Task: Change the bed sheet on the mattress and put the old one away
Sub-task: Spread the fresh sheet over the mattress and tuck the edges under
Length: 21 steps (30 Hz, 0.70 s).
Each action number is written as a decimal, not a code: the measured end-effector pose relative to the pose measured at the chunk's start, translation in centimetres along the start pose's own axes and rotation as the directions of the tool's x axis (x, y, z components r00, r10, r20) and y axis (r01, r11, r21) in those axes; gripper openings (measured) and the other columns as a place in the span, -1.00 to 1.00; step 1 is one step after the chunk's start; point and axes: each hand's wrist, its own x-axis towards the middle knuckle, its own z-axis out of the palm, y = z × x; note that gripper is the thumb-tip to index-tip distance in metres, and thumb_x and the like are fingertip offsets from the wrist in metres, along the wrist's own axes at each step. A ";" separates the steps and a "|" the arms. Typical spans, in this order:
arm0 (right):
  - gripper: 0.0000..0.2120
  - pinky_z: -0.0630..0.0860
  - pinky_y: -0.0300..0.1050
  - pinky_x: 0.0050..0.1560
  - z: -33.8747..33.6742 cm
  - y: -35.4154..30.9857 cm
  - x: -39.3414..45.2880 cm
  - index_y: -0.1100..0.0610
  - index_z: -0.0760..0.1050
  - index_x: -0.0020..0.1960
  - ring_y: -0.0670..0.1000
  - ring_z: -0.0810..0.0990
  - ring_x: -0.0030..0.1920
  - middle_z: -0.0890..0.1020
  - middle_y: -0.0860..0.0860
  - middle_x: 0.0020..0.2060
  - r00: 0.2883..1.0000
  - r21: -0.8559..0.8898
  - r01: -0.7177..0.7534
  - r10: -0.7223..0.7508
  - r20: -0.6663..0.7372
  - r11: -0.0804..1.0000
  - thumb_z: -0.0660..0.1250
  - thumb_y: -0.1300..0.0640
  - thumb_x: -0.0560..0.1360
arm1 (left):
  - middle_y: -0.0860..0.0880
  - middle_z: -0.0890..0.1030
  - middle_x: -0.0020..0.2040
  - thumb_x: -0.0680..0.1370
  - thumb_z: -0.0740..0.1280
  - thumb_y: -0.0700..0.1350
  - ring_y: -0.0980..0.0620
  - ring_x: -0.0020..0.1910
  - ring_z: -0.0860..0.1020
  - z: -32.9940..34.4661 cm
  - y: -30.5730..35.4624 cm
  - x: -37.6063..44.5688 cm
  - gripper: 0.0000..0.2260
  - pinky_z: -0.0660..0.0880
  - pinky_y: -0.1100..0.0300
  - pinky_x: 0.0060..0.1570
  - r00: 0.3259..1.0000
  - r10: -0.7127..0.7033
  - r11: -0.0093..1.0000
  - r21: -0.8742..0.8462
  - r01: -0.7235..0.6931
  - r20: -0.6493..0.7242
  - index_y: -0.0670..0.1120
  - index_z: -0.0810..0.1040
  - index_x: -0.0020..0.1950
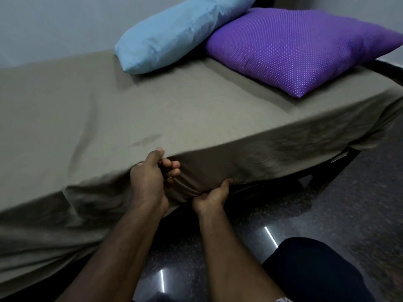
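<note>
- Item, bed sheet (130, 110): grey-brown, plain. I see it spread flat over the top of the mattress, its near edge draped down the side facing me. Faint fold creases cross the top; a small darker mark sits near the near edge.
- Item, left hand (150, 182): I log it at the near top edge of the bed. The thumb lies on top of the sheet, the fingers curl underneath, so it pinches a fold of the sheet at the edge. The fingers are closed tight, not spread.
- Item, right hand (212, 197): lower and just beside the left hand, at the hanging hem. Fingers curled round a gathered bunch of the sheet, thumb pointing up along the cloth. The fabric is pulled into tight pleats between my two hands.
- Item, blue pillow (174, 33): light blue, lying at the far end of the bed, leaning against the wall (54, 25).
- Item, purple pillow (301, 49): purple with small white dots, lying on the sheet to the right of the blue pillow, touching it; the blue one overlaps its far corner.
- Item, bed frame (340, 162): dark, visible under the draped sheet at the right.
- Item, floor (349, 214): dark, speckled, glossy, with bright streaks of reflected light.
- Item, knee (311, 271): in dark cloth, at lower right, above the floor.
</note>
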 end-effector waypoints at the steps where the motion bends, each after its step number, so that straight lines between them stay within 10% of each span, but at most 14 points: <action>1: -0.32 0.36 0.20 0.43 -0.4 -0.4 0.0 0.11 0.56 0.28 0.21 0.56 0.24 0.61 0.18 0.20 1.000 -0.014 -0.003 0.003 -0.008 1.000 0.04 -0.41 0.57 | -0.06 0.60 -0.45 0.60 0.30 -0.06 0.09 -0.54 0.51 0.0 0.2 0.0 -0.66 0.31 0.34 -0.55 1.000 -0.011 1.000 -0.015 0.011 -0.001 -0.10 0.43 -0.36; 12: -0.67 0.53 -0.13 -0.25 -3.6 3.0 -3.4 0.16 0.59 0.02 0.09 0.65 -0.05 0.67 0.16 0.10 0.924 -0.409 0.040 -0.190 -0.331 0.911 0.22 -0.09 0.63 | -0.05 0.69 -0.34 0.64 0.25 0.02 0.06 -0.46 0.60 -0.8 0.6 0.1 -0.68 0.35 0.34 -0.54 0.982 -0.155 0.988 0.019 0.154 0.107 -0.11 0.52 -0.26; 16: -0.53 0.47 -0.04 0.23 -3.1 6.6 -5.1 0.20 0.53 0.29 0.16 0.57 0.23 0.59 0.21 0.26 0.973 -0.293 -0.082 0.012 -0.231 0.953 0.12 -0.14 0.65 | -0.08 0.74 -0.11 0.63 0.18 0.25 0.00 -0.27 0.69 -5.2 0.6 -0.5 -0.56 0.46 0.29 -0.41 0.939 -0.272 0.960 0.122 0.250 0.211 -0.10 0.58 -0.05; 21: -0.35 0.15 0.11 0.56 -1.8 7.3 -5.0 0.21 0.27 0.52 0.18 0.32 0.49 0.38 0.16 0.46 0.979 -0.183 -0.145 0.115 -0.167 0.972 0.08 -0.24 0.63 | -0.09 0.70 -0.18 0.58 0.29 0.23 0.04 -0.38 0.68 -12.3 1.9 0.1 -0.62 0.42 0.34 -0.51 0.975 -0.181 0.981 -0.090 0.170 -0.131 -0.10 0.52 -0.08</action>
